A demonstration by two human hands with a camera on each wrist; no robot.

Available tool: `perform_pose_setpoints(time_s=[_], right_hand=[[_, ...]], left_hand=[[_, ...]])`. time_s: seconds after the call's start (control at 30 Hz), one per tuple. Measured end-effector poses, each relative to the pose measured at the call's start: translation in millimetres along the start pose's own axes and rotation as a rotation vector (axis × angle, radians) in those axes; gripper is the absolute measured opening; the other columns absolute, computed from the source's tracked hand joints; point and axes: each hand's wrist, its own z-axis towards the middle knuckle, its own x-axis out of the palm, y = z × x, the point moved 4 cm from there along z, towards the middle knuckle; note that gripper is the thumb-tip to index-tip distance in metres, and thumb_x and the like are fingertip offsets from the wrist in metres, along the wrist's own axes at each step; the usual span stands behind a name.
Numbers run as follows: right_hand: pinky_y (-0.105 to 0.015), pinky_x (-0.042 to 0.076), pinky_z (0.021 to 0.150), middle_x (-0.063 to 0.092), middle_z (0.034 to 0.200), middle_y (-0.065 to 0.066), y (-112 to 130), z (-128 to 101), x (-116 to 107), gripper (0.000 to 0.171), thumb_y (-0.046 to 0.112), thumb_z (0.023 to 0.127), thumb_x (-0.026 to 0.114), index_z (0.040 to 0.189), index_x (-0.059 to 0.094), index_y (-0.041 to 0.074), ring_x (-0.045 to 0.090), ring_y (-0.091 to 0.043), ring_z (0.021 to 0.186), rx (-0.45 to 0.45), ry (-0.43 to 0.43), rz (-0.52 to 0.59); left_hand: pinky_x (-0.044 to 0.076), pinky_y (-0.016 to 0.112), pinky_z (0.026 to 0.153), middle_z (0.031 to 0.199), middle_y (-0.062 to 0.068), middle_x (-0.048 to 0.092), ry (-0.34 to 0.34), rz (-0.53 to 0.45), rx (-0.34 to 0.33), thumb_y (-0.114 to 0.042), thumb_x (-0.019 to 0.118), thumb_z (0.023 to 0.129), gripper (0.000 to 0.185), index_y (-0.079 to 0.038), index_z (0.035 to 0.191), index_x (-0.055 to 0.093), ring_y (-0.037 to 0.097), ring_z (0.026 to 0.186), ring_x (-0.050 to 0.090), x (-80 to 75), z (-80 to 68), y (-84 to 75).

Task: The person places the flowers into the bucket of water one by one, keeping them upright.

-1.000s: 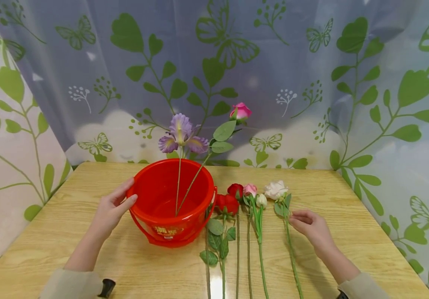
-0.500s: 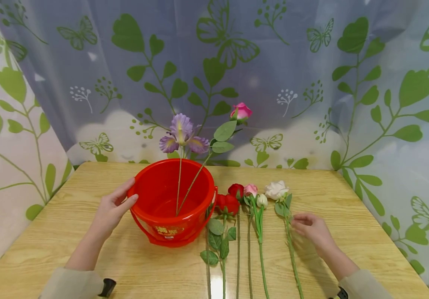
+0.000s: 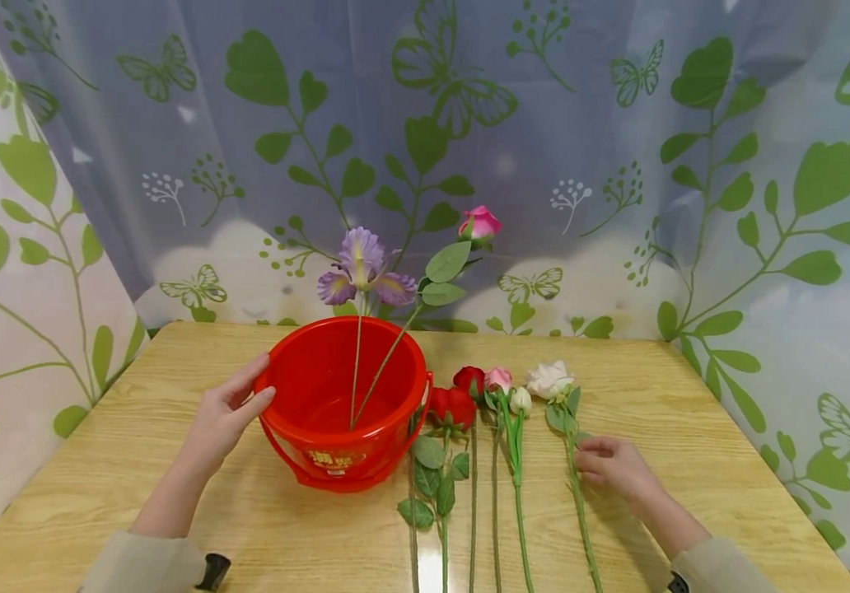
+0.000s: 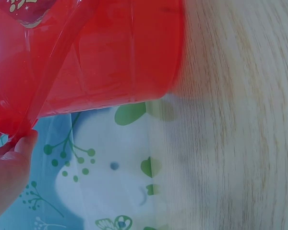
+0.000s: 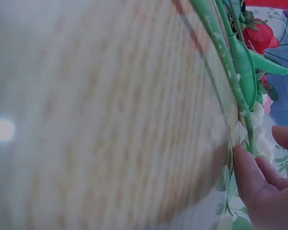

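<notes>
My left hand (image 3: pixel 223 416) grips the left rim of a red plastic bucket (image 3: pixel 339 455), thumb outside the far fingers; the left wrist view shows the bucket wall (image 4: pixel 120 52) close up. Inside the bucket lean a purple iris (image 3: pixel 362 262) and a bright pink rose (image 3: pixel 480 222), their stems on the bottom. My right hand (image 3: pixel 618 468) is at the upper stem of a white flower (image 3: pixel 549 380) lying on the table. In the right wrist view the fingertips (image 5: pixel 240 155) are right at the green stem (image 5: pixel 225 57), with the thumb held apart from them.
Between bucket and white flower lie several stems side by side: red flowers (image 3: pixel 451 407), a pale pink rose (image 3: pixel 498 379) and a white bud (image 3: pixel 520 401). The wooden table (image 3: pixel 306 535) is backed by a patterned curtain (image 3: pixel 514 148).
My right hand has moved slightly down along the white flower's stem, toward me. The left hand keeps its hold on the bucket, and the flowers lie as before.
</notes>
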Motion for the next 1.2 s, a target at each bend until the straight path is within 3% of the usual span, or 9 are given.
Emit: perform_pose_setpoints(time_s=[0.33, 0.67, 0.9, 1.2], right_hand=[[-0.034, 0.05, 0.075, 0.052, 0.104, -0.024, -4.7, 3.9, 3.0, 0.046, 0.001, 0.085, 0.053, 0.119, 0.033, -0.022, 0.058, -0.021, 0.087, 0.027, 0.052, 0.069], [-0.031, 0.051, 0.07, 0.061, 0.089, -0.01, -7.9, 5.4, 4.4, 0.046, 0.004, 0.084, 0.055, 0.119, 0.036, -0.02, 0.06, -0.019, 0.081, 0.077, 0.058, 0.038], [-0.027, 0.052, 0.065, 0.063, 0.089, -0.009, -9.7, 6.2, 4.5, 0.045, 0.003, 0.085, 0.052, 0.119, 0.035, -0.021, 0.061, -0.016, 0.079, 0.084, 0.08, 0.045], [-0.026, 0.052, 0.064, 0.062, 0.088, -0.008, -7.5, 4.5, 3.8, 0.043, 0.001, 0.086, 0.051, 0.119, 0.035, -0.022, 0.06, -0.015, 0.076, 0.082, 0.086, 0.055]], left_hand=[[0.038, 0.011, 0.084, 0.134, 0.024, 0.033, -0.006, 0.01, 0.01, -0.012, 0.056, 0.087, 0.052, 0.009, 0.13, 0.035, 0.009, 0.12, 0.034, -0.3, 0.1, -0.8], [0.038, 0.011, 0.083, 0.135, 0.022, 0.033, -0.001, 0.019, 0.009, -0.012, 0.056, 0.088, 0.052, 0.009, 0.13, 0.035, 0.019, 0.123, 0.033, -0.4, -0.7, -1.7], [0.038, 0.011, 0.083, 0.134, 0.024, 0.033, -0.008, 0.001, 0.017, -0.01, 0.056, 0.087, 0.052, 0.01, 0.13, 0.036, 0.011, 0.121, 0.035, -0.3, 0.0, -0.2], [0.038, 0.011, 0.083, 0.135, 0.024, 0.033, -0.005, 0.004, 0.007, -0.011, 0.056, 0.087, 0.052, 0.01, 0.13, 0.035, 0.02, 0.123, 0.033, -0.5, 0.0, -0.3]])
